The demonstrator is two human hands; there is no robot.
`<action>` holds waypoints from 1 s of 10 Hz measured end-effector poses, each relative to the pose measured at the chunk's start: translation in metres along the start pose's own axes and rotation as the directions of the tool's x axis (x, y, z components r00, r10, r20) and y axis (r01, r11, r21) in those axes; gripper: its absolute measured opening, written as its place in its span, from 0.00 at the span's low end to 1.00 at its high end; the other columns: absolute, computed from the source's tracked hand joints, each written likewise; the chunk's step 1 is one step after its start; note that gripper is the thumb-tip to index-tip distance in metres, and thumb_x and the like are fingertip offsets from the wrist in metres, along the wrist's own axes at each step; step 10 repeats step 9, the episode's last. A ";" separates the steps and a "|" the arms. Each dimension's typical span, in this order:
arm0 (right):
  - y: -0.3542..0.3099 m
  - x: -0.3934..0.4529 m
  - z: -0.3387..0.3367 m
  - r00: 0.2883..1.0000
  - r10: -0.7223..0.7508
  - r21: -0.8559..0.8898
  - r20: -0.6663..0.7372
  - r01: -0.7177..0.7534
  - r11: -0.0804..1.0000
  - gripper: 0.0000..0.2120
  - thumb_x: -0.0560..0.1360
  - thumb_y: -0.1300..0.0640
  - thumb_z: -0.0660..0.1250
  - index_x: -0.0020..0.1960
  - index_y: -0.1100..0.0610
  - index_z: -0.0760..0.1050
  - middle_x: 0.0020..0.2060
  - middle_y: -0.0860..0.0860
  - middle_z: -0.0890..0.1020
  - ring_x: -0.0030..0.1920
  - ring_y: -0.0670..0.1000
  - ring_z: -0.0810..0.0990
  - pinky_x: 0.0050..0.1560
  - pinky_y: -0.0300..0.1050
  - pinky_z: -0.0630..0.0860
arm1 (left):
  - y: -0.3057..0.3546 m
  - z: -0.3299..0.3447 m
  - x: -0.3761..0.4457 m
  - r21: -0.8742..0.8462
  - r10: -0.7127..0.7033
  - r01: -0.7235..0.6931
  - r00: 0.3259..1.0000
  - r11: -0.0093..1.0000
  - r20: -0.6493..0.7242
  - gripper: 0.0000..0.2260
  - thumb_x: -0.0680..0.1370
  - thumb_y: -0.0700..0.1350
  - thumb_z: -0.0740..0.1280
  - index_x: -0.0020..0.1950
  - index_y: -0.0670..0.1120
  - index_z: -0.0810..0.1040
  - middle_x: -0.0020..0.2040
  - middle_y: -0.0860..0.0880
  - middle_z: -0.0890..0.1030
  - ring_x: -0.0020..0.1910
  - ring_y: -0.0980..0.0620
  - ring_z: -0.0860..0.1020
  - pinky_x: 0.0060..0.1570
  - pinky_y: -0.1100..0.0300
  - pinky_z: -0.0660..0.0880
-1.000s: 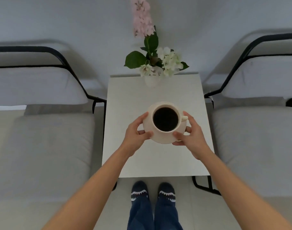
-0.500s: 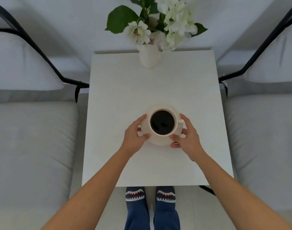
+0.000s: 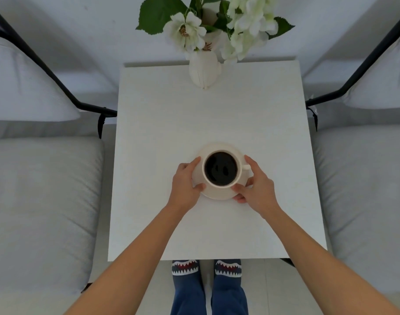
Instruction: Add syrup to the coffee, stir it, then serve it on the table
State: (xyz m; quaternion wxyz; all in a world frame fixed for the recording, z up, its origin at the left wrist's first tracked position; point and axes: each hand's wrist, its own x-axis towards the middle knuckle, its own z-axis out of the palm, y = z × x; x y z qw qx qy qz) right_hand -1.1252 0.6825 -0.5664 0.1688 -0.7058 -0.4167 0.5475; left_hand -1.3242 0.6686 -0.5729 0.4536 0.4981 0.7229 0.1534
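Both hands grip the saucer's rim, left hand and right hand on opposite sides; the cup on it is at mid-counter, vase at the far edge.

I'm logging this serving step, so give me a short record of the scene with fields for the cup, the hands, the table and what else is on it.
cup: coffee cup full of dark coffee, upright on saucer
left hand: grips saucer's left rim
right hand: grips saucer's right rim
table: white, square, between two cushioned chairs
also on table: white vase of flowers at far edge
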 end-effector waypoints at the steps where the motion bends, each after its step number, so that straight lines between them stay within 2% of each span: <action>1: 0.001 0.000 0.000 1.000 -0.008 -0.039 0.005 0.008 0.999 0.40 0.71 0.64 0.74 0.76 0.43 0.60 0.43 0.59 0.82 0.32 0.54 0.84 0.29 0.37 0.80 | 0.001 0.001 0.001 0.040 -0.001 0.001 1.000 0.999 0.009 0.35 0.76 0.34 0.73 0.80 0.48 0.64 0.67 0.44 0.71 0.67 0.45 0.73 0.69 0.60 0.66; 2: 0.001 0.001 0.001 1.000 0.006 -0.040 0.008 -0.005 0.999 0.40 0.71 0.64 0.74 0.75 0.43 0.60 0.43 0.60 0.82 0.32 0.57 0.84 0.29 0.39 0.81 | 0.002 0.002 0.002 0.073 -0.002 0.001 1.000 0.997 0.013 0.35 0.76 0.34 0.72 0.80 0.49 0.63 0.67 0.44 0.70 0.67 0.46 0.72 0.67 0.63 0.65; 3: 0.000 0.000 0.001 1.000 -0.001 -0.047 0.007 0.002 0.999 0.40 0.71 0.65 0.73 0.75 0.43 0.60 0.42 0.62 0.82 0.34 0.61 0.84 0.29 0.39 0.81 | 0.002 0.002 0.003 0.123 0.022 -0.024 1.000 0.992 0.019 0.35 0.76 0.34 0.72 0.80 0.49 0.64 0.61 0.46 0.69 0.62 0.47 0.73 0.62 0.66 0.63; 4: 0.001 -0.002 0.002 1.000 -0.007 -0.047 0.009 0.007 0.999 0.40 0.72 0.65 0.73 0.75 0.43 0.59 0.44 0.63 0.81 0.34 0.60 0.83 0.27 0.36 0.80 | -0.002 0.003 0.004 0.143 0.031 -0.033 0.999 0.989 0.010 0.32 0.78 0.37 0.72 0.79 0.52 0.66 0.57 0.51 0.68 0.56 0.50 0.72 0.59 0.65 0.67; 5: 0.003 -0.006 0.005 1.000 -0.019 -0.053 0.013 0.020 0.998 0.40 0.72 0.64 0.73 0.76 0.43 0.59 0.45 0.62 0.81 0.37 0.61 0.84 0.28 0.37 0.80 | -0.004 0.004 0.003 0.108 0.016 -0.014 1.000 0.994 -0.017 0.24 0.80 0.41 0.69 0.74 0.52 0.70 0.57 0.54 0.68 0.55 0.50 0.73 0.50 0.70 0.68; 6: 0.005 -0.009 0.006 1.000 -0.020 -0.043 0.007 0.020 0.999 0.39 0.73 0.63 0.73 0.76 0.41 0.58 0.46 0.61 0.80 0.39 0.62 0.84 0.27 0.36 0.79 | -0.005 0.004 0.002 0.166 0.017 -0.010 0.999 0.986 -0.039 0.25 0.80 0.41 0.69 0.75 0.53 0.68 0.54 0.53 0.68 0.54 0.48 0.73 0.49 0.66 0.69; 7: 0.010 -0.010 0.005 0.999 -0.038 -0.052 0.031 0.039 0.998 0.40 0.74 0.61 0.71 0.76 0.40 0.54 0.45 0.60 0.79 0.39 0.59 0.83 0.26 0.34 0.77 | -0.005 0.003 -0.002 0.356 0.058 -0.049 0.998 0.933 -0.015 0.31 0.79 0.43 0.71 0.79 0.54 0.63 0.61 0.46 0.70 0.58 0.44 0.75 0.54 0.53 0.76; 8: 0.005 -0.017 -0.001 0.995 -0.002 -0.158 0.097 0.017 0.987 0.41 0.76 0.62 0.69 0.78 0.43 0.49 0.42 0.57 0.80 0.39 0.53 0.82 0.28 0.31 0.75 | -0.002 -0.005 -0.006 0.401 0.057 -0.048 0.998 0.915 -0.012 0.32 0.80 0.46 0.70 0.81 0.53 0.59 0.68 0.44 0.69 0.65 0.45 0.73 0.53 0.53 0.76; 9: -0.005 -0.032 -0.028 0.998 -0.058 -0.294 0.031 0.065 0.954 0.30 0.76 0.60 0.69 0.75 0.49 0.64 0.41 0.52 0.81 0.42 0.50 0.81 0.39 0.37 0.74 | -0.008 -0.014 -0.015 0.316 0.120 -0.074 0.984 0.946 -0.129 0.29 0.82 0.47 0.67 0.81 0.50 0.61 0.70 0.43 0.70 0.68 0.44 0.70 0.56 0.51 0.76; 10: -0.005 -0.032 -0.028 0.998 -0.058 -0.294 0.031 0.065 0.954 0.30 0.76 0.60 0.69 0.75 0.49 0.64 0.41 0.52 0.81 0.42 0.50 0.81 0.39 0.37 0.74 | -0.008 -0.014 -0.015 0.316 0.120 -0.074 0.984 0.946 -0.129 0.29 0.82 0.47 0.67 0.81 0.50 0.61 0.70 0.43 0.70 0.68 0.44 0.70 0.56 0.51 0.76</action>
